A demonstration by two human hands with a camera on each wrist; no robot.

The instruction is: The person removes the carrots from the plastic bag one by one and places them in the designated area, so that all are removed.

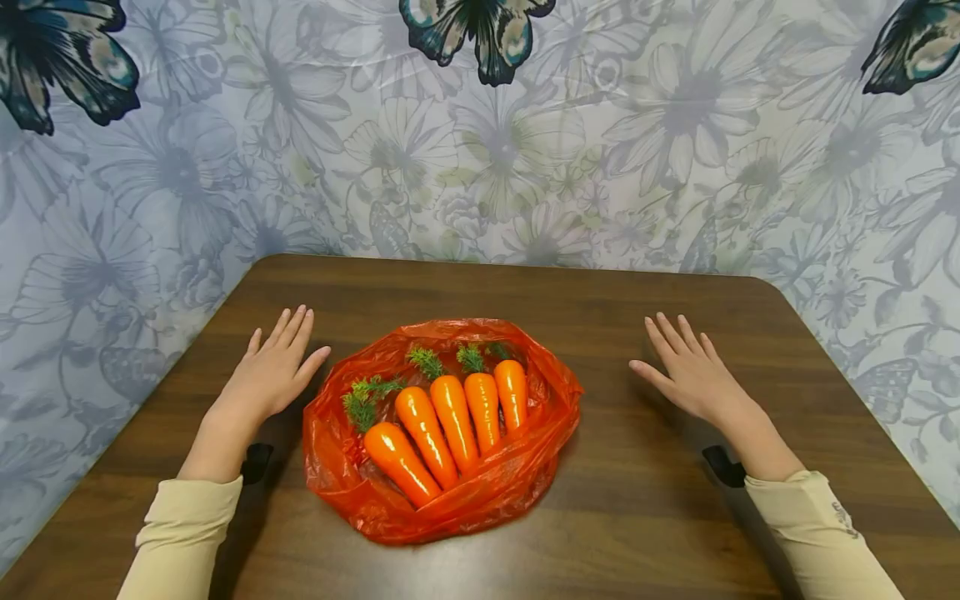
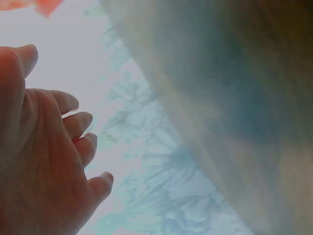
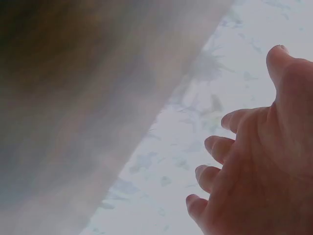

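A red plastic bag (image 1: 502, 500) lies wide-mouthed on the table in the head view. Inside it several shiny orange carrots (image 1: 423, 429) sit side by side, with green tops (image 1: 367, 400) toward the far side; their lower ends are partly hidden by the bag's near edge. My left hand (image 1: 266, 375) is just left of the bag, palm down with fingers extended, its thumb close to the bag's rim. Off to the right, my right hand (image 1: 693, 379) is apart from the bag, fingers spread and holding nothing. Both wrist views show bare palms and fingers.
The brown wooden table (image 1: 637, 517) has rounded far corners. Behind it hangs a floral backdrop (image 1: 525, 167) with dark butterflies. A small black device (image 1: 723, 467) is at the right wrist, and another black device (image 1: 257, 462) at the left.
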